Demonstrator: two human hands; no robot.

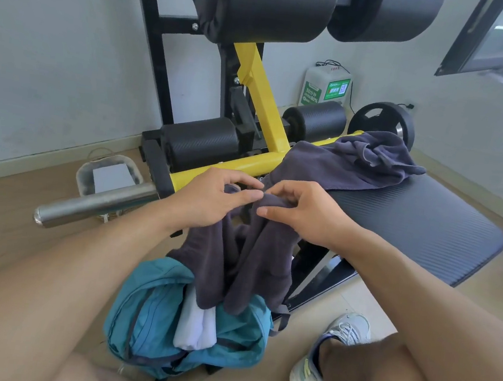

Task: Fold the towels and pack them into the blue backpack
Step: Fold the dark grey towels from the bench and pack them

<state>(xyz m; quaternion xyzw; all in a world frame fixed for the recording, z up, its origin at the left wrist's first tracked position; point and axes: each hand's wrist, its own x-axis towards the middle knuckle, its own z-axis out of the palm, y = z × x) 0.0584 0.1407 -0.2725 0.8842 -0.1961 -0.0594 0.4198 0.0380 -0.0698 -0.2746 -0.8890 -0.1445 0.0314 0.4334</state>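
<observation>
Nearest, down on the floor: blue backpack (149, 319), mouth gaping open, a folded white towel (195, 324) tucked inside. A sneaker (318, 365) planted just right of it.

Above the backpack, a dark towel (252, 261) hanging in loose folds, lower end draping onto the bag's opening beside the white one. Held up at the top edge by both hands. Left hand (212, 198) curled, thumb and forefinger pinching the hem. Right hand (301, 211) alongside, fingers bent over the same hem, thumb underneath, gripping too. Fingertips of the two hands almost touching.

Right of the hands, a black padded bench (410, 228), near end bare. On its far end, a second dark towel (365, 162), crumpled, unfolded, spilling toward the yellow frame (267, 114).

Left, a steel bar (93, 204) jutting out over the floor, clear bin (106, 175) behind it.

Farther back: black foam rollers (199, 141), a weight plate (381, 120), a white-and-green box (326, 86) against the wall. Window (502, 39) at upper right.
</observation>
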